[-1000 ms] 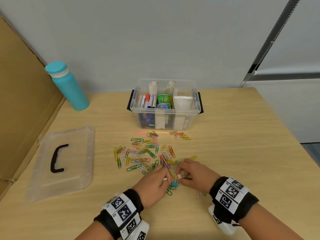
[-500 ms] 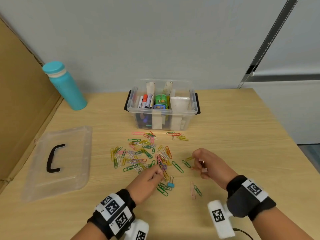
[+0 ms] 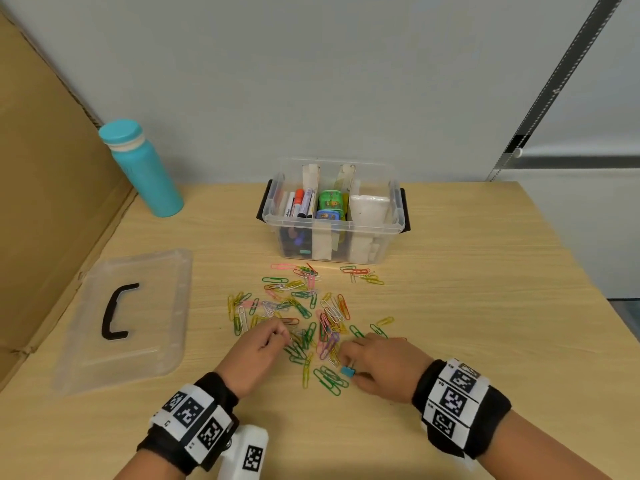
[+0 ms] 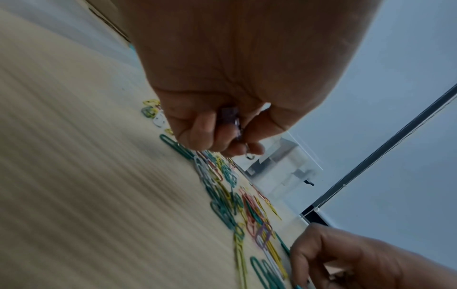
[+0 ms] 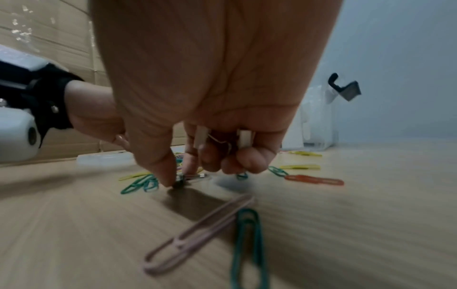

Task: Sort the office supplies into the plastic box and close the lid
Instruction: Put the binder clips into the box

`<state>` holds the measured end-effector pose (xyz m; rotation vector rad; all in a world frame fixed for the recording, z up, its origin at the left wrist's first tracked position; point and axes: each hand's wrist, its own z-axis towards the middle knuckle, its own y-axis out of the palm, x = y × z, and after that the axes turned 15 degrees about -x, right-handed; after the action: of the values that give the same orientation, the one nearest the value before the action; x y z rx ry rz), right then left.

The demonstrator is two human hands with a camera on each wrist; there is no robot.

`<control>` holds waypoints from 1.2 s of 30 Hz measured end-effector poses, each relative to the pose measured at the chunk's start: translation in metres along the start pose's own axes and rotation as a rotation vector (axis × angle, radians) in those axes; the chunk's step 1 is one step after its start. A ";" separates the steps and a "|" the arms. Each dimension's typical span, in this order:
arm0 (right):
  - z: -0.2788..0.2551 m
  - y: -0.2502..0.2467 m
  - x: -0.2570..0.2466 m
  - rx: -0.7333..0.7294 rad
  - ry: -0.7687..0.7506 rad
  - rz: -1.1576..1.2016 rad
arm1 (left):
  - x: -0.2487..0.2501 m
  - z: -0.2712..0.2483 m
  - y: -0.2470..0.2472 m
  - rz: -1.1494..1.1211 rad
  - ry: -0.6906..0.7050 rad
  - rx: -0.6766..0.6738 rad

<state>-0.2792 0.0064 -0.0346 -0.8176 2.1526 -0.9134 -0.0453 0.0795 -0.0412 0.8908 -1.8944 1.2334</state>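
Our right hand (image 3: 382, 367) has swung back, its grip now pinching the small blue binder clip (image 3: 347, 371); our left hand (image 3: 258, 351) grips a purple clip (image 4: 231, 117). Boxing follows.

Green, yellow, pink, red and white paper clips (image 3: 304, 317) on a pale wood-grain counter (image 3: 467, 306); teal bottle (image 3: 145, 171); clear box (image 3: 332, 220); black-and-white checkered wristbands (image 3: 453, 396).

Right hand (image 3: 381, 368) is back from the right side of the paper clips (image 3: 304, 317) to their near edge; thumb and forefinger now pinch the blue binder clip (image 3: 347, 371) on the desk (image 3: 485, 306). Left hand (image 3: 256, 355) sits slightly further left in the pile, fingers curled round a purple clip (image 4: 231, 117).
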 end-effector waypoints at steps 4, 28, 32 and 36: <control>-0.006 -0.015 0.003 0.032 -0.015 0.290 | 0.002 0.000 -0.011 -0.022 0.001 0.065; 0.070 -0.255 0.096 0.345 0.453 0.574 | 0.000 -0.011 -0.061 -0.117 -0.056 0.219; 0.066 -0.249 0.091 0.400 0.429 0.559 | -0.004 -0.006 -0.066 -0.118 -0.064 0.233; 0.048 -0.209 0.081 0.618 0.384 0.459 | 0.011 0.005 -0.078 -0.089 -0.028 0.252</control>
<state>-0.2313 -0.1884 0.0761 0.1634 2.0354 -1.4457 0.0133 0.0485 0.0016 1.1172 -1.7250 1.4318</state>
